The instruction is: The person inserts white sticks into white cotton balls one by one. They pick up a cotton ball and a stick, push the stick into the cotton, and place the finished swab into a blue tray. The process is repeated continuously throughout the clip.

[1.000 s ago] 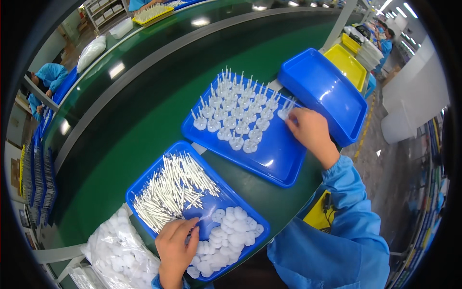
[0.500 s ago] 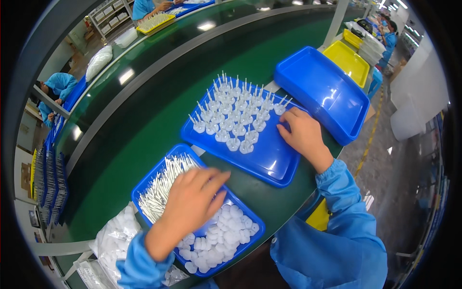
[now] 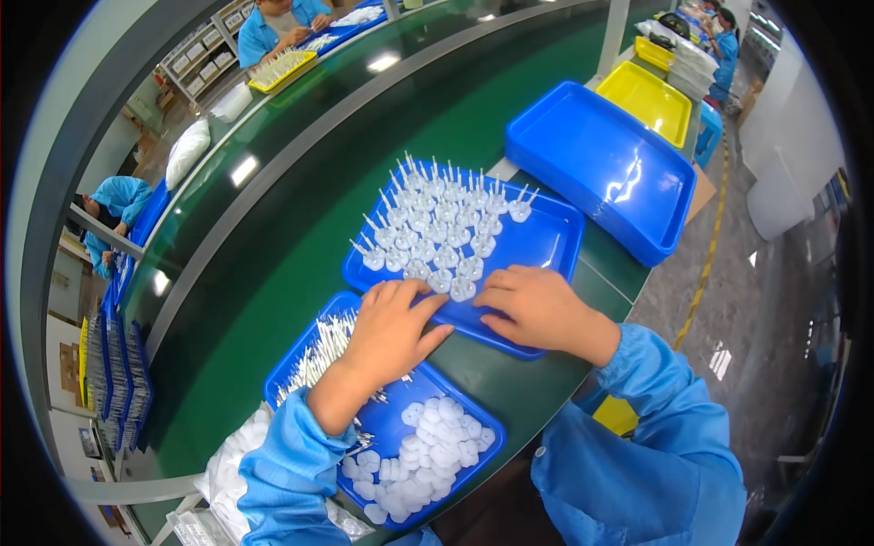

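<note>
Left hand [image 3: 382, 338] and right hand [image 3: 544, 311] are now converging on the near side of the clear pieces [image 3: 421, 247].

At seven o'clock, the nearer tray [image 3: 386, 426] is holding white discs [image 3: 442, 446] and pale sticks [image 3: 323, 353]; the left hand is coming from over it, the right from the two-o'clock piece — so both are now attending to the front pieces. Fingers are bending loosely, though whether either hand is gripping anything, I cannot tell. The clear pieces are standing in the farther blue tray [image 3: 553, 238] at centre — stems rising along their long axes, leaning toward eleven o'clock at left, one o'clock at far right.
</note>
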Demonstrator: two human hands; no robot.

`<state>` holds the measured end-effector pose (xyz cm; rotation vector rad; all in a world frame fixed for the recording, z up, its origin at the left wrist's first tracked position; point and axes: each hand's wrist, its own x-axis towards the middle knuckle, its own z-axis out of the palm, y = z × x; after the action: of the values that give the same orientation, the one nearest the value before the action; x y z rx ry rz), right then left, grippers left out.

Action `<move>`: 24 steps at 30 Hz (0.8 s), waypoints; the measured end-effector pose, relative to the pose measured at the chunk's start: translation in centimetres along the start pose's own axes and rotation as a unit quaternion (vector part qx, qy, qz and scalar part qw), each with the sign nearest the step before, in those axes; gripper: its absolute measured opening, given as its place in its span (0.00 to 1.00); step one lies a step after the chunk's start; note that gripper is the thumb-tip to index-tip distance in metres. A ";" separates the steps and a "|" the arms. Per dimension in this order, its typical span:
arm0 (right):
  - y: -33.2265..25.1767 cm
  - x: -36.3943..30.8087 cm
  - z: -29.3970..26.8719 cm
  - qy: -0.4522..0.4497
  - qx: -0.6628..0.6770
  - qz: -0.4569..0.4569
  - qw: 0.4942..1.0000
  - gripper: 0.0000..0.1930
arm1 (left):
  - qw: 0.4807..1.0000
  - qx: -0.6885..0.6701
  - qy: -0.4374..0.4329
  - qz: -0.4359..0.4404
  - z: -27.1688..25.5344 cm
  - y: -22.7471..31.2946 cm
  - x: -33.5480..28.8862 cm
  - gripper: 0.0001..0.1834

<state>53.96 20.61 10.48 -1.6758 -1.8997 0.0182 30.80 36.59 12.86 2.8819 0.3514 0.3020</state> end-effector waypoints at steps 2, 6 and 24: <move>0.9 0.2 -1.2 -0.005 -0.058 0.051 0.997 0.09 | 1.000 -0.001 -0.002 0.000 -0.2 -0.1 -0.3 0.22; 5.6 1.1 -2.9 0.064 -0.202 0.229 0.950 0.18 | 1.000 -0.010 -0.010 0.007 0.0 0.0 -0.1 0.20; 7.0 2.3 -3.1 0.037 -0.107 0.257 0.960 0.10 | 0.998 -0.056 0.006 -0.008 1.1 -0.1 -0.9 0.19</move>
<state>61.51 23.01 11.26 -2.2443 -1.4040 -0.0455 30.14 36.24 11.63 2.7677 0.3478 0.3244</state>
